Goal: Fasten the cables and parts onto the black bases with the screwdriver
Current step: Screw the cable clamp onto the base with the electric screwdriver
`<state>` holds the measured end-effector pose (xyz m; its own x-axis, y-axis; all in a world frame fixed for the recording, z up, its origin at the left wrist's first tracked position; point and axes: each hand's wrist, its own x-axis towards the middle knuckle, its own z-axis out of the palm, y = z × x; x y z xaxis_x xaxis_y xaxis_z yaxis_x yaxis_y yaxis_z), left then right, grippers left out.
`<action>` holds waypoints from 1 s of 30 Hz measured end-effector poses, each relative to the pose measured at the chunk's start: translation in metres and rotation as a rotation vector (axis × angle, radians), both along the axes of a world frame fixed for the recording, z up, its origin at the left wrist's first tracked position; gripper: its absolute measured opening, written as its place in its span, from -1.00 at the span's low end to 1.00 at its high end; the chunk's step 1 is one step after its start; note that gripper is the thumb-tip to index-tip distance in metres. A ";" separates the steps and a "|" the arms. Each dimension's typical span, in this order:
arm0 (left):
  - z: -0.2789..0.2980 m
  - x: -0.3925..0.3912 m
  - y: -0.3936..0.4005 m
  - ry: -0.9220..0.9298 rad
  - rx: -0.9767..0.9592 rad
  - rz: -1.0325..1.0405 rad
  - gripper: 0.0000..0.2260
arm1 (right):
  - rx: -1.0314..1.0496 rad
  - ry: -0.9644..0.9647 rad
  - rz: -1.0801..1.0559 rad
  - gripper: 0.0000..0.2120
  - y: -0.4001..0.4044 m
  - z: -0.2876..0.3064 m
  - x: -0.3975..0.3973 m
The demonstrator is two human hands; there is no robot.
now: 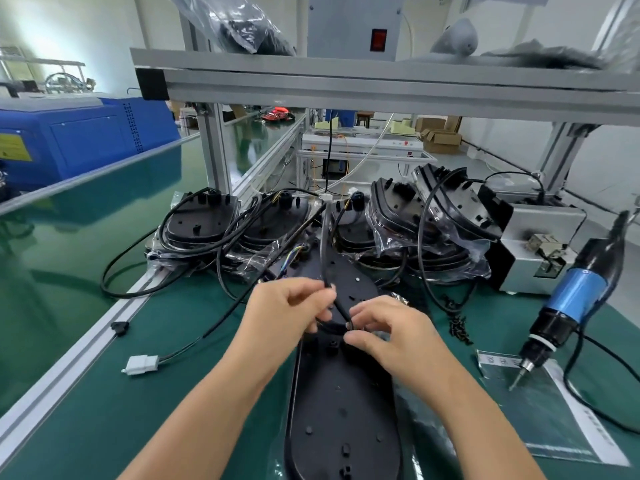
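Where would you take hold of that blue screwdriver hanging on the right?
Probably around the blue barrel of the screwdriver, coming in from its left with the right hand. It hangs tilted, tip down over the mat, with its cord trailing off the right side, and the barrel looks like its widest bare part.

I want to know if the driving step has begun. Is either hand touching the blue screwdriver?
Apart. The head view shows the blue screwdriver hanging off to the right, with green mat between it and the right hand; both hands are on the black cable.
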<state>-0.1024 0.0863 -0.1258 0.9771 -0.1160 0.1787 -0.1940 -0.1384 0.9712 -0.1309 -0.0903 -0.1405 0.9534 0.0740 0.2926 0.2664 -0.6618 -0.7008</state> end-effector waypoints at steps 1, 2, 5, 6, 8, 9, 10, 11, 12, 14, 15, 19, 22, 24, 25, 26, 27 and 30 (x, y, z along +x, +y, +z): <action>-0.004 -0.003 -0.001 0.023 0.008 -0.034 -0.95 | 0.016 0.005 -0.006 -0.86 0.000 0.000 -0.001; -0.006 -0.006 -0.002 0.041 0.014 -0.060 -0.94 | 0.042 0.009 -0.019 -0.83 0.001 -0.001 -0.002; -0.007 -0.006 -0.006 0.045 0.044 -0.074 -0.94 | 0.100 -0.037 -0.112 -0.86 0.007 -0.008 -0.008; -0.007 -0.005 -0.007 0.035 0.054 -0.070 -0.92 | 0.078 -0.084 -0.155 -0.88 0.011 -0.011 -0.010; -0.005 -0.004 -0.011 0.004 0.079 -0.066 -0.91 | 0.048 -0.176 -0.204 -0.91 0.019 -0.016 -0.014; -0.004 -0.003 -0.013 -0.014 0.095 -0.065 -0.91 | 0.045 -0.209 -0.207 -0.91 0.021 -0.018 -0.016; -0.003 -0.002 -0.015 -0.032 0.115 -0.064 -0.90 | 0.043 -0.230 -0.208 -0.90 0.024 -0.018 -0.017; -0.002 -0.001 -0.015 -0.044 0.134 -0.065 -0.89 | 0.040 -0.243 -0.211 -0.90 0.025 -0.018 -0.017; -0.001 0.001 -0.016 -0.045 0.142 -0.069 -0.88 | 0.041 -0.249 -0.217 -0.90 0.026 -0.018 -0.018; -0.002 0.003 -0.014 -0.026 0.136 -0.090 -0.87 | 0.056 -0.257 -0.225 -0.91 0.027 -0.019 -0.019; -0.003 0.004 -0.014 -0.019 0.137 -0.100 -0.86 | 0.056 -0.259 -0.226 -0.91 0.028 -0.019 -0.019; -0.009 0.002 -0.015 -0.026 0.171 -0.106 -0.81 | 0.054 -0.256 -0.242 -0.91 0.029 -0.019 -0.020; -0.013 0.002 -0.012 -0.069 0.241 -0.095 -0.83 | 0.071 -0.246 -0.257 -0.91 0.030 -0.020 -0.020; -0.013 0.000 -0.012 -0.123 0.293 -0.088 -0.83 | 0.097 -0.231 -0.256 -0.90 0.030 -0.021 -0.019; -0.012 0.000 -0.013 -0.161 0.325 -0.085 -0.82 | 0.110 -0.225 -0.255 -0.89 0.029 -0.021 -0.019; -0.009 -0.001 -0.014 -0.205 0.374 -0.085 -0.80 | 0.123 -0.218 -0.256 -0.89 0.029 -0.021 -0.019; -0.005 -0.001 -0.015 -0.246 0.435 -0.093 -0.77 | 0.133 -0.209 -0.256 -0.90 0.028 -0.021 -0.019; 0.006 0.005 -0.012 -0.247 0.550 -0.166 -0.79 | 0.144 -0.180 -0.255 -0.93 0.028 -0.022 -0.019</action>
